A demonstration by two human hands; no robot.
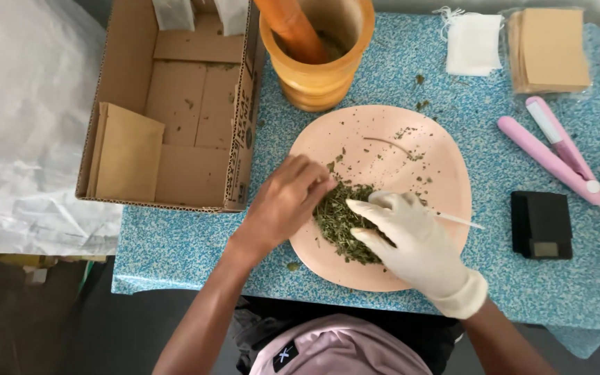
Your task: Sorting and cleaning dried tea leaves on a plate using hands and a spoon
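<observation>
Head view, looking straight down: a pile of dried green herb (345, 222) lies on the near-left part of a round peach plate (439, 160), which rests on a blue speckled surface (175, 243). Left hand (287, 201), bare, has its fingertips bunched narrowly and pressed into the left edge of the pile. Right hand (411, 243), in a white glove, rests on the pile's right side, fingers loosely spread; a thin white stick (461, 221) projects from beneath it toward the plate's right rim, though whether the hand grips it cannot be told.

Surroundings: an orange mortar (321, 62) with a pestle (293, 28) stands just beyond the plate's far rim. An open cardboard box (175, 104) sits close on the left, holding a flat brown envelope (128, 153). At far right lie white mesh bags (473, 43) and a stack of brown envelopes (551, 50). A pink handheld sealer (557, 156) and a small black scale (541, 223) lie right of the plate, apart from it. Loose herb flakes scatter across the plate's far half.
</observation>
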